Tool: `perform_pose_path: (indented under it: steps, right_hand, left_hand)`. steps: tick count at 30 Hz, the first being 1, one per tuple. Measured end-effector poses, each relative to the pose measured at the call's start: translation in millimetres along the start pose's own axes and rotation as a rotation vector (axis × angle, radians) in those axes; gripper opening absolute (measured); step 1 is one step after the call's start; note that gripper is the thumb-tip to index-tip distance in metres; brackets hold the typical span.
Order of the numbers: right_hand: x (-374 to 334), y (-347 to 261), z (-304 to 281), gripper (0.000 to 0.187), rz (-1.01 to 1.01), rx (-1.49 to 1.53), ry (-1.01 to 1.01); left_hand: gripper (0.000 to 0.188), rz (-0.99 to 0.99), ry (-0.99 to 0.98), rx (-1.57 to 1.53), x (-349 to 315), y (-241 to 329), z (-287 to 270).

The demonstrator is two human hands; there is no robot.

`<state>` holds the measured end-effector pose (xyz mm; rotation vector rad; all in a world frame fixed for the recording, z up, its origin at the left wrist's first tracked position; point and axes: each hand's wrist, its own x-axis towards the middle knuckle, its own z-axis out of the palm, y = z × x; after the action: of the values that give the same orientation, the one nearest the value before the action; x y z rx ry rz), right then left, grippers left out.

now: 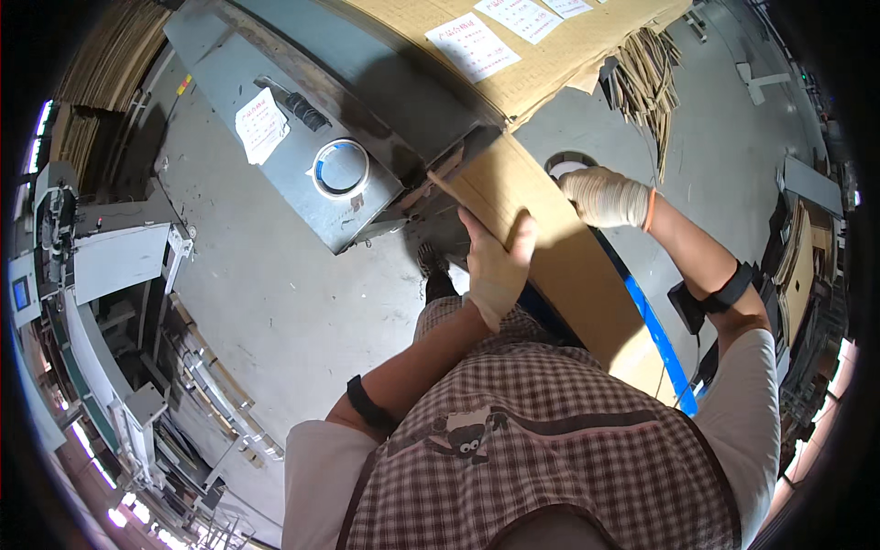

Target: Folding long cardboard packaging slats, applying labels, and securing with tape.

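My left hand [500, 266] lies over the near-left edge of a long brown cardboard piece [582, 284]. Its thumb is on top and one finger runs along the side; the other fingers are hidden. My right hand [610, 197], in a pale knit glove with an orange cuff, is closed at the cardboard's right edge. A roll of tape [570, 162] shows at its fingers, partly covered by the hand. The cardboard reaches from the dark metal table's corner back toward my apron.
A grey metal table [215, 69] at the upper left bears another tape roll [317, 174], a printed paper slip [261, 126] and a black-handled tool [302, 108]. Labelled cardboard [550, 69] lies at the top. Cardboard strips [646, 78] hang beyond it. A blue edge [655, 321] runs along the right.
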<state>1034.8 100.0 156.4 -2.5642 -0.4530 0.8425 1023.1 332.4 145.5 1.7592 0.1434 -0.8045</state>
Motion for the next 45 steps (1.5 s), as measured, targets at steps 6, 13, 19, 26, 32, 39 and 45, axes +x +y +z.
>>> perform_pose_path:
  steps: [6,13,19,26,32,39,45]
  right_hand:
    - [-30,-49,-41,0.031,0.041,0.134,0.512]
    - [-32,-122,-86,0.05,-0.284,0.089,0.149]
    - [5,55,-46,0.032,0.011,0.143,0.14]
    - [61,40,29,0.044,-0.064,0.531,0.048]
    - [51,43,39,0.036,0.409,1.288,0.108]
    - [50,40,29,0.041,0.214,1.089,0.039]
    - [34,38,35,0.036,0.398,1.029,0.407]
  left_hand:
    - [0.073,0.462,0.08,-0.094,-24,-13,-41]
    - [0.017,0.242,-0.311,-0.432,-47,19,-61]
    - [0.033,0.131,-0.246,-0.44,22,-72,-70]
    - [0.099,0.48,-0.328,-0.614,104,-112,-10]
    - [0.121,0.264,-0.109,-0.236,94,-141,-9]
    - [0.11,0.27,-0.509,-0.388,99,-136,-22]
    - [0.101,0.431,-0.805,-0.169,148,-160,-15]
